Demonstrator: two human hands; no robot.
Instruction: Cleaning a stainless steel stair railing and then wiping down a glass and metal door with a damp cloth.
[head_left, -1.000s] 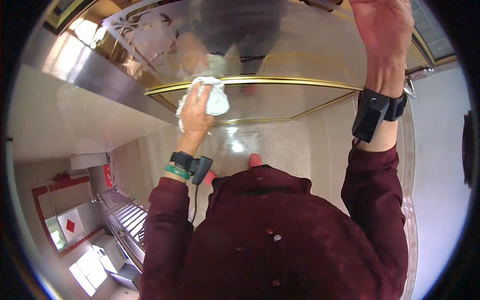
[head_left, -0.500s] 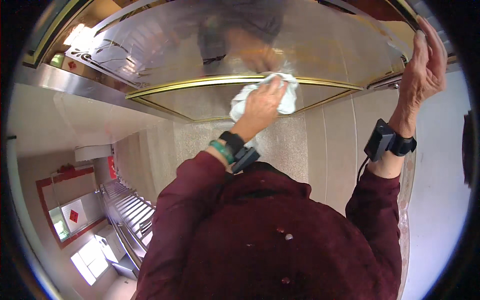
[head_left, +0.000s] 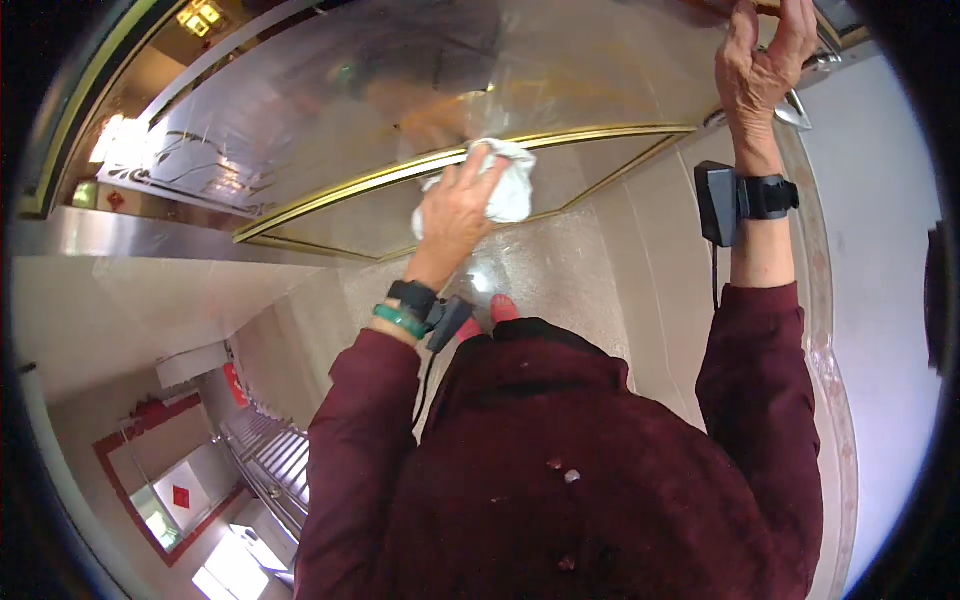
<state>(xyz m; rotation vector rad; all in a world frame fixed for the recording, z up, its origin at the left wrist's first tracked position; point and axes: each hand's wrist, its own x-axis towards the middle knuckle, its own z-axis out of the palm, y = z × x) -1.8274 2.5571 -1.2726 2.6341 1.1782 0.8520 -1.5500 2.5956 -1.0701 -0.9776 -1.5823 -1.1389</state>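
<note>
A crumpled white cloth (head_left: 513,190) lies under the fingers of my left hand (head_left: 457,208), which closes on it and presses it against the gold trim strip (head_left: 350,184). The strip crosses a large glossy panel (head_left: 590,85) with a dark floral pattern and blurred reflections of me. At the upper right, my right hand (head_left: 757,75) reaches up to the panel's edge beside a metal handle (head_left: 793,112). Its thumb and fingers are apart, with the tips partly cut off by the picture's top. I see nothing held in it.
A white wall (head_left: 880,220) stands close on my right. Below the panel is a speckled floor (head_left: 570,270) with my red shoe (head_left: 503,308). Off to the left are a stair railing (head_left: 265,470), a red-framed mirror (head_left: 175,495) and a bright window (head_left: 230,580).
My left hand and the cloth have shifted left along the gold strip. My right hand has moved left and up at the panel's edge. The view has shifted, and a handle and red shoes now show.
</note>
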